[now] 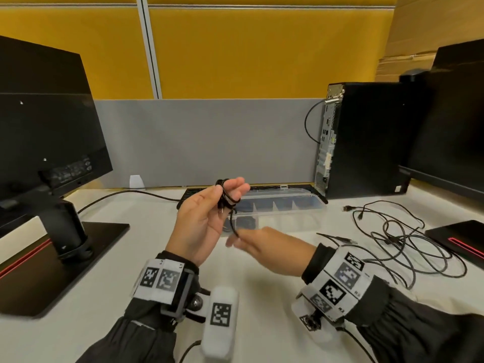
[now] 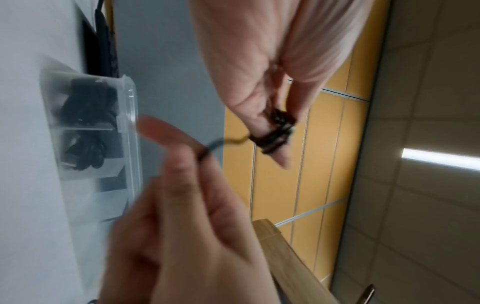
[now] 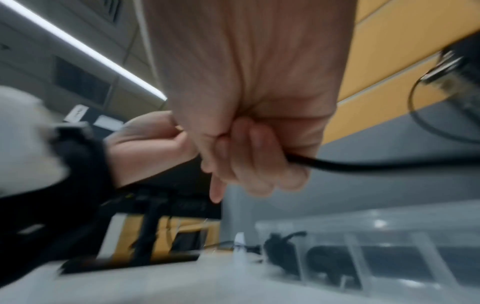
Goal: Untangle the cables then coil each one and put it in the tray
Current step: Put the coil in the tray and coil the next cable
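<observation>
My left hand (image 1: 230, 191) is raised over the table, with a thin black cable (image 1: 227, 198) wound in a small coil round its fingers (image 2: 272, 139). The cable's loose tail drops to my right hand (image 1: 237, 238), which pinches it just below and to the right. In the right wrist view my right hand's fingers (image 3: 249, 156) curl round the cable (image 3: 342, 165). Just behind both hands lies a clear divided tray (image 1: 296, 191) with dark coiled cables (image 1: 245, 222) in its left compartments. A tangle of black cables (image 1: 398, 239) lies on the table to the right.
A monitor on a black stand (image 1: 68, 226) fills the left side. A black PC tower (image 1: 366, 140) stands at the back right, beside a second monitor (image 1: 455, 121). A keyboard (image 1: 191, 193) lies behind the tray. A grey partition (image 1: 204, 140) closes the back.
</observation>
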Available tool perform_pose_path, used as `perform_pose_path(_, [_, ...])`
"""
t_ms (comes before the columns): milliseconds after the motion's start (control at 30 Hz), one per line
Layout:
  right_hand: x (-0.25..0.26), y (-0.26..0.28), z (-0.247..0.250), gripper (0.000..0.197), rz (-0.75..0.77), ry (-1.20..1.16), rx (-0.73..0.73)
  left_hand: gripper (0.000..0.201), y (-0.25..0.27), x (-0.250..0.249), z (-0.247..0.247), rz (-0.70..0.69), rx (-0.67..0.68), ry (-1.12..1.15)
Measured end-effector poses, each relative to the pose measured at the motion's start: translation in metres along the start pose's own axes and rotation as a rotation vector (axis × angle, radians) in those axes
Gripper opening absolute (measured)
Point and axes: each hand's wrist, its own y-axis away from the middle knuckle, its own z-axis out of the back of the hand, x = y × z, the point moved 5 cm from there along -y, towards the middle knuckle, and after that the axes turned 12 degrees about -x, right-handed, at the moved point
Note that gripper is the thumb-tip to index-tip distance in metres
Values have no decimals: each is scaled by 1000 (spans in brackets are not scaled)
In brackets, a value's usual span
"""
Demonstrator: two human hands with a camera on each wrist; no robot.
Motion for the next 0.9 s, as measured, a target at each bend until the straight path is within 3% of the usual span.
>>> perform_pose_path(100, [13,15,0,33,66,203,61,28,-10,-1,14,-92,-115,-181])
perform_pose_path(200, [22,21,35,27,102,351,-164,32,-14,0,20,-149,-132,-480])
perform_pose_path(300, [19,16,80,30,74,266,-548,37,-6,11,7,-6,50,-585])
perform_pose_path(367, [10,7,91,33,55,157,-668,39,5,16,-8,79,196,-481])
perform_pose_path(433, [-4,-8,81,26,30,-13,-609,27,12,14,-18,60,288,-410])
perform_pose_path(500, [-13,-20,62,30,-25,-183,-441,17,14,12,-19,11,282,-371])
perform_pose_path(633, [-22,-10,25,34,-119,-82,-30,15,4,2,-3,-71,10,-204])
perform_pose_path(733, [-15,13,9,34,-67,21,141,15,-6,-6,10,-172,-179,-217])
perform_pose_path(800, [2,24,16,30,6,90,121,12,-6,-7,13,-278,-228,-428])
perform_pose_path(900, [27,21,53,26,149,213,-209,20,-3,1,5,-395,-114,-787])
